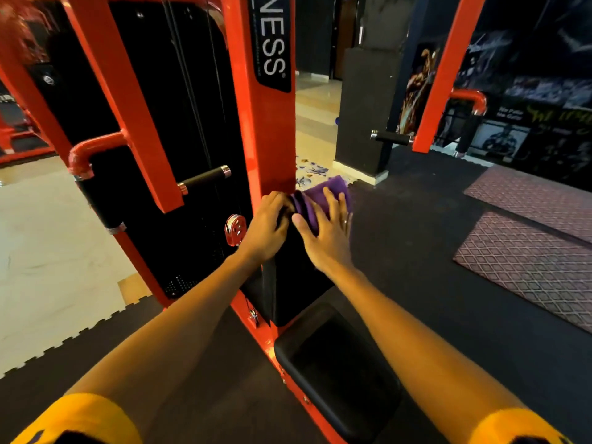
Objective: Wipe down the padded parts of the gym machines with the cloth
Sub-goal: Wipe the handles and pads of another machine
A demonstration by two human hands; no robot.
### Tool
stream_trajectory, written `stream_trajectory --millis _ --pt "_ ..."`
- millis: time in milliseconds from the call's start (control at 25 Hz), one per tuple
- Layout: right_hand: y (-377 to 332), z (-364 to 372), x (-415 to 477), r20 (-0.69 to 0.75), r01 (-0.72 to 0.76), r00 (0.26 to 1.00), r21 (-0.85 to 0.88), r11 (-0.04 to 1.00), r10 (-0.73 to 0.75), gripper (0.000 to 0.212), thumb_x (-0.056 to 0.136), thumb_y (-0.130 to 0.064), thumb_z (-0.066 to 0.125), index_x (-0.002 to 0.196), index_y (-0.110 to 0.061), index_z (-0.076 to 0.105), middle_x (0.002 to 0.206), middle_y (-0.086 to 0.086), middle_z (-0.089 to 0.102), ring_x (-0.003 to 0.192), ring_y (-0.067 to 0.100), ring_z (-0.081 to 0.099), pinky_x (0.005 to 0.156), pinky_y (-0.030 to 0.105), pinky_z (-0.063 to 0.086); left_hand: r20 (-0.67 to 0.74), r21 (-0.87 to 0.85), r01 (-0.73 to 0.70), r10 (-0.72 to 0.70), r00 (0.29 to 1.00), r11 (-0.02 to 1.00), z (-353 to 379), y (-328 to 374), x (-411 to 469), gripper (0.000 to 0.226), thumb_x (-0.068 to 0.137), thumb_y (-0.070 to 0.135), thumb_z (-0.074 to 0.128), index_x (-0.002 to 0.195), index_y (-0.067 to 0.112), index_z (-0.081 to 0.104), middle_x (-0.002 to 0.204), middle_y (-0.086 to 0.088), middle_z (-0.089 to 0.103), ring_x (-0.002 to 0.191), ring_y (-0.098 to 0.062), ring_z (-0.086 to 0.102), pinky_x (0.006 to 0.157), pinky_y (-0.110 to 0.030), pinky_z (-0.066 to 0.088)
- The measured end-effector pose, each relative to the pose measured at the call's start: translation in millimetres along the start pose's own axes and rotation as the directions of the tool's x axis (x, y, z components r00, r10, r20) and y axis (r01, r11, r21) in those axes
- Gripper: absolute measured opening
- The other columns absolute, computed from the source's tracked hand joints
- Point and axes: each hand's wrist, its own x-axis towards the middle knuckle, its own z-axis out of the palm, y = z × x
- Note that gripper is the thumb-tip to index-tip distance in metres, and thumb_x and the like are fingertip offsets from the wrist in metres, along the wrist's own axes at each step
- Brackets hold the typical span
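A purple cloth (333,190) lies over the top of the black back pad (294,270) of a red gym machine. My right hand (326,229) presses flat on the cloth with straight, spread fingers. My left hand (267,225) curls over the pad's top left edge, its fingertips at the bunched end of the cloth. Below the back pad sits the black seat pad (336,366), bare.
The red frame (272,129) with its black weight stack rises right behind the pad. Padded arm rollers (99,203) and handles (205,178) stick out on the left, another handle (392,138) on the right. Dark rubber flooring and patterned mats (525,257) lie to the right.
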Motion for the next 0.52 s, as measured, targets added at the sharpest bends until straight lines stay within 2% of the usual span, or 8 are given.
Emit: stream_trajectory --millis 80,120,200,240,320,360,440,520 --pt "13 -6 26 -0.005 0.038 0.999 -0.057 0.998 -0.038 0.069 0.095 -0.074 0.031 0.147 -0.032 0.051 0.166 -0.004 0.022 0.157 0.020 0.001 0.127 0.051 -0.002 0.031 0.012 -0.080 0.079 0.996 0.997 -1 -9 2 0.020 0.098 0.011 0.043 0.109 0.004 0.057 0.114 -0.007 0.056 0.106 -0.025 0.052 0.097 -0.035 0.042" --pt "19 -10 42 -0.010 0.027 1.000 -0.069 0.997 -0.027 0.067 0.095 -0.073 0.034 0.143 -0.031 0.055 0.161 -0.004 0.032 0.155 0.022 0.015 0.126 0.051 0.010 0.043 0.018 -0.102 0.101 0.994 0.995 -1 -13 3 0.022 0.102 0.012 0.041 0.114 0.004 0.058 0.118 -0.007 0.056 0.111 -0.024 0.053 0.101 -0.033 0.041" --pt "23 -26 76 0.016 -0.096 0.995 0.025 0.995 0.096 0.060 0.095 -0.071 0.043 0.131 -0.028 0.065 0.139 -0.004 0.055 0.134 0.024 0.048 0.107 0.043 0.038 0.050 0.008 -0.111 0.111 0.993 0.994 -1 -14 5 0.028 0.104 0.014 0.039 0.119 0.004 0.060 0.124 -0.006 0.057 0.119 -0.021 0.053 0.105 -0.031 0.039" --pt "23 -32 88 0.059 -0.199 0.979 0.124 0.972 0.193 0.057 0.095 -0.070 0.046 0.124 -0.026 0.067 0.126 -0.003 0.062 0.121 0.025 0.058 0.095 0.040 0.043 0.042 -0.007 -0.109 0.109 0.993 0.994 0 -14 6 0.030 0.104 0.015 0.038 0.119 0.004 0.061 0.125 -0.006 0.057 0.121 -0.021 0.054 0.105 -0.031 0.039" --pt "20 -32 88 0.038 -0.280 0.960 0.190 0.941 0.278 0.055 0.098 -0.069 0.044 0.119 -0.025 0.068 0.115 -0.002 0.065 0.113 0.025 0.062 0.090 0.040 0.044 0.017 -0.036 -0.104 0.105 0.994 0.994 2 -14 3 0.033 0.103 0.017 0.037 0.118 0.002 0.063 0.125 -0.007 0.058 0.121 -0.020 0.056 0.104 -0.030 0.041" --pt "20 -23 78 -0.067 -0.211 0.972 0.158 0.965 0.224 0.056 0.099 -0.069 0.041 0.122 -0.025 0.068 0.122 -0.002 0.064 0.120 0.024 0.059 0.100 0.044 0.043 -0.001 -0.045 -0.109 0.109 0.994 0.993 3 -16 2 0.035 0.103 0.018 0.036 0.117 0.001 0.063 0.125 -0.008 0.059 0.120 -0.020 0.057 0.103 -0.031 0.042" --pt "14 3 43 -0.238 -0.021 0.971 0.065 0.998 0.036 0.057 0.099 -0.066 0.039 0.133 -0.028 0.065 0.147 -0.002 0.052 0.144 0.024 0.039 0.123 0.052 0.022 -0.028 -0.042 -0.132 0.131 0.991 0.990 4 -19 0 0.036 0.100 0.017 0.036 0.113 -0.003 0.063 0.121 -0.010 0.059 0.114 -0.023 0.059 0.099 -0.034 0.045" --pt "14 23 16 -0.270 0.097 0.959 0.020 0.995 -0.088 0.055 0.100 -0.063 0.039 0.140 -0.031 0.060 0.157 -0.001 0.041 0.154 0.025 0.022 0.126 0.053 0.004 -0.023 -0.020 -0.133 0.132 0.991 0.991 5 -22 1 0.033 0.098 0.015 0.037 0.109 -0.005 0.061 0.117 -0.012 0.059 0.107 -0.025 0.059 0.093 -0.036 0.048"
